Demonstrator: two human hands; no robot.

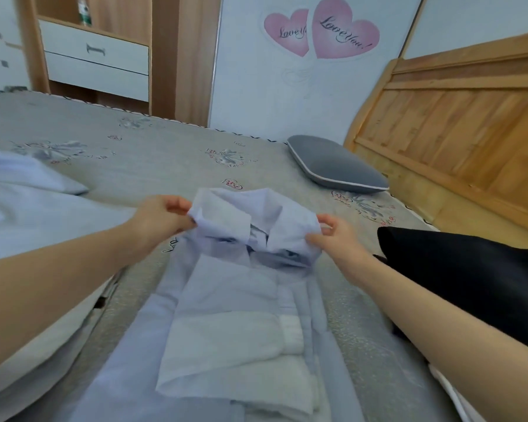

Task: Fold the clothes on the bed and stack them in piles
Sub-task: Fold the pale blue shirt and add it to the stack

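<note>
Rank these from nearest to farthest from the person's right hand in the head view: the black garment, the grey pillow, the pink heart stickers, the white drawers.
1. Black garment: just right of the right hand, on the bed.
2. Grey pillow: beyond the hand, by the wooden headboard.
3. Pink heart stickers: on the far wall, above.
4. White drawers: far left, past the bed.

Premises: a domestic bedroom. A bed (153,166) with a grey, flower-printed cover fills most of the view, backed on the right by a slatted wooden headboard (457,126). A grey pillow (336,166) lies near the headboard. Clothing is spread on the cover. Against the far wall stands a wooden cabinet (104,53) with white drawers. Two pink heart decals (323,28) reading "Love You" mark the wall.
</note>
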